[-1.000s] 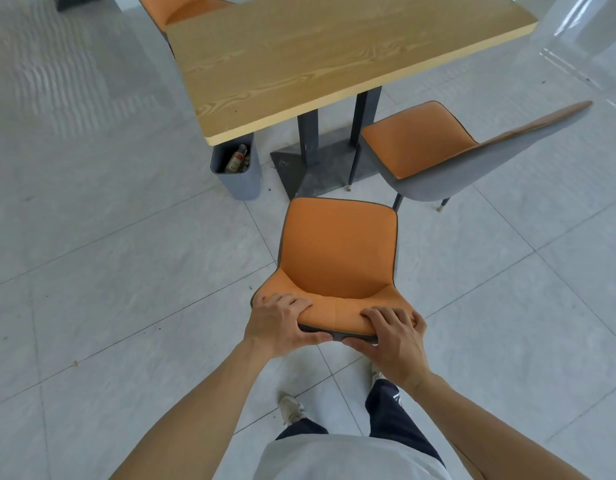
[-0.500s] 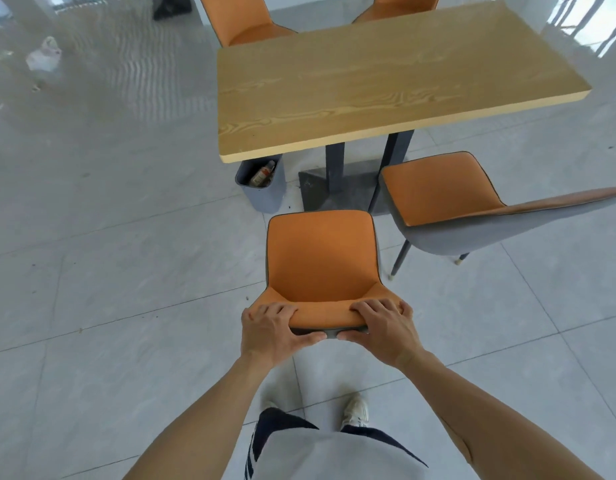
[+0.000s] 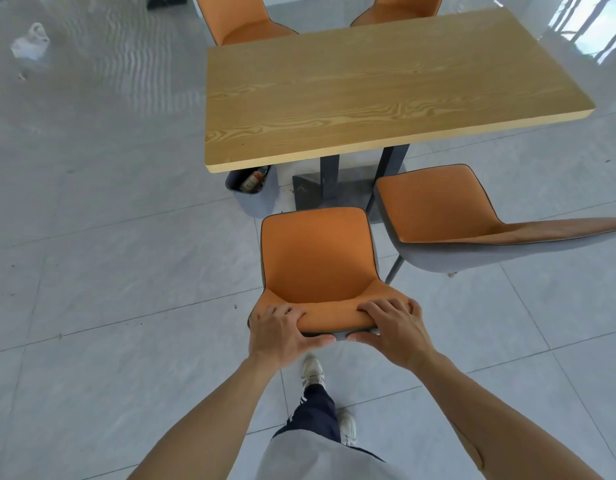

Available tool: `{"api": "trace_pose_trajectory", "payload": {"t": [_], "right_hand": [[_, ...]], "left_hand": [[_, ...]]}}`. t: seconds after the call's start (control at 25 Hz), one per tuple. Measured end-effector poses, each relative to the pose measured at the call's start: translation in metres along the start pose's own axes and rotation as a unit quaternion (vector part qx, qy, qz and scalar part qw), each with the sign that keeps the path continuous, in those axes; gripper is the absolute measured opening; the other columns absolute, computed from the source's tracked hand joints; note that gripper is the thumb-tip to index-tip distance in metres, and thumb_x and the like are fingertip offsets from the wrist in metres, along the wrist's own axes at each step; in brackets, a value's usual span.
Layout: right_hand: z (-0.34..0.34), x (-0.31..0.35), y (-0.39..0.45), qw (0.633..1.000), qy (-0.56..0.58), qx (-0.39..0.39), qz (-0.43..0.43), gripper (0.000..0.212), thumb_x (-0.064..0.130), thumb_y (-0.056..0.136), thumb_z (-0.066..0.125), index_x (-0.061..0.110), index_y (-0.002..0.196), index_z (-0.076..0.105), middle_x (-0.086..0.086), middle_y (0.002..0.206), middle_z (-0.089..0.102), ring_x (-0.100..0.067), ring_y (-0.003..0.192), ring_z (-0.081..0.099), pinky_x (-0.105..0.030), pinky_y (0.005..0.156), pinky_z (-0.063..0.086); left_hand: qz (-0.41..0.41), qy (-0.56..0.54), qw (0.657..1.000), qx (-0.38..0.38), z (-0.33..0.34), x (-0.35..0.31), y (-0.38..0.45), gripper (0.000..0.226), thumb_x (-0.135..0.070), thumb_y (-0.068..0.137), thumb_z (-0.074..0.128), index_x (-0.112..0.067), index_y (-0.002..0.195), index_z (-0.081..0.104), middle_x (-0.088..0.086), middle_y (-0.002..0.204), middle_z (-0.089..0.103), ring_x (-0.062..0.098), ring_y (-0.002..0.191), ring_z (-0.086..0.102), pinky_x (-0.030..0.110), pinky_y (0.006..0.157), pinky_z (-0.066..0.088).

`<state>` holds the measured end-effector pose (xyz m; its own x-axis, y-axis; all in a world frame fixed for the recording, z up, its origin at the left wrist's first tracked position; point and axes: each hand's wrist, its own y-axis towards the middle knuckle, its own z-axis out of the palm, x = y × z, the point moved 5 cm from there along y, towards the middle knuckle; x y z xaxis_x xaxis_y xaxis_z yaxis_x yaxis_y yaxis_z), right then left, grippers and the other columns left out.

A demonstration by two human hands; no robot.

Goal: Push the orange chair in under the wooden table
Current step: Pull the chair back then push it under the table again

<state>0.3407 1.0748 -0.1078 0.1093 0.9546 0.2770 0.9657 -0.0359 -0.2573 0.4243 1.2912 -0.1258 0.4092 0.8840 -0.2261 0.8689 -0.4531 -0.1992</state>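
Both hands, left (image 3: pixel 282 329) and right (image 3: pixel 395 329), grip the orange chair's (image 3: pixel 317 258) backrest mid-push; next, a straight shove under the bench (image 3: pixel 369 88).

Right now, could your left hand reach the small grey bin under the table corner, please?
Probably not as things stand. The left hand is clamped on the backrest of the orange chair, and the grey bin sits well beyond the seat, partly tucked under the wooden table. You would have to let go and step forward.

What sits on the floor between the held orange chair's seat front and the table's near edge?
Head view: the grey bin and the table's dark base, on bare tile ahead of the orange chair and below the wooden table.
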Motion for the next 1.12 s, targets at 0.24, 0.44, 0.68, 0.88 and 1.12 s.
{"api": "trace_pose_trajectory", "payload": {"t": [0.24, 0.44, 0.68, 0.88, 1.12], "right_hand": [[-0.026, -0.033, 0.045, 1.000, 0.000, 0.025, 0.014, 0.080, 0.085, 0.075, 0.019, 0.035, 0.129, 0.049, 0.015, 0.132, 0.056, -0.017, 0.127, 0.046, -0.055, 0.110, 0.023], [-0.037, -0.051, 0.064, 0.999, -0.004, 0.036, 0.018, 0.083, 0.088, 0.072, 0.015, 0.037, 0.129, 0.047, 0.018, 0.129, 0.056, -0.015, 0.125, 0.047, -0.051, 0.110, 0.023], [-0.043, -0.059, 0.075, 0.999, -0.013, 0.039, 0.018, 0.083, 0.087, 0.073, 0.016, 0.036, 0.130, 0.048, 0.016, 0.131, 0.056, -0.014, 0.125, 0.047, -0.051, 0.110, 0.026], [-0.039, -0.060, 0.072, 0.999, -0.002, 0.031, 0.025, 0.084, 0.088, 0.073, 0.017, 0.037, 0.132, 0.046, 0.016, 0.134, 0.054, -0.015, 0.128, 0.045, -0.055, 0.113, 0.020], [-0.044, -0.054, 0.061, 0.999, 0.007, 0.019, 0.039, 0.066, 0.074, 0.087, 0.039, 0.031, 0.137, 0.044, 0.011, 0.143, 0.048, -0.016, 0.136, 0.037, -0.056, 0.114, 0.021]], "left_hand": [[-0.006, -0.005, 1.000, 0.003, -0.008, -0.021, 0.056, 0.099, -0.107, 0.054, 0.024, -0.035, 0.109, 0.066, -0.007, 0.109, 0.067, 0.020, 0.103, 0.058, 0.045, 0.087, 0.043], [0.006, -0.002, 1.000, -0.018, -0.008, -0.032, 0.081, 0.098, -0.106, 0.056, 0.024, -0.032, 0.104, 0.067, -0.005, 0.104, 0.068, 0.020, 0.096, 0.060, 0.042, 0.081, 0.045], [0.018, 0.001, 1.000, -0.021, -0.008, -0.036, 0.094, 0.099, -0.105, 0.058, 0.024, -0.030, 0.104, 0.069, -0.004, 0.103, 0.070, 0.021, 0.094, 0.062, 0.040, 0.078, 0.046], [0.001, -0.010, 1.000, 0.024, -0.007, -0.037, 0.095, 0.104, -0.107, 0.054, 0.020, -0.035, 0.115, 0.064, -0.005, 0.115, 0.066, 0.020, 0.107, 0.058, 0.044, 0.088, 0.044], [-0.031, -0.003, 0.997, 0.073, -0.011, -0.039, 0.088, 0.104, -0.105, 0.057, 0.015, -0.037, 0.126, 0.054, -0.007, 0.127, 0.059, 0.021, 0.118, 0.052, 0.047, 0.097, 0.038]]}}
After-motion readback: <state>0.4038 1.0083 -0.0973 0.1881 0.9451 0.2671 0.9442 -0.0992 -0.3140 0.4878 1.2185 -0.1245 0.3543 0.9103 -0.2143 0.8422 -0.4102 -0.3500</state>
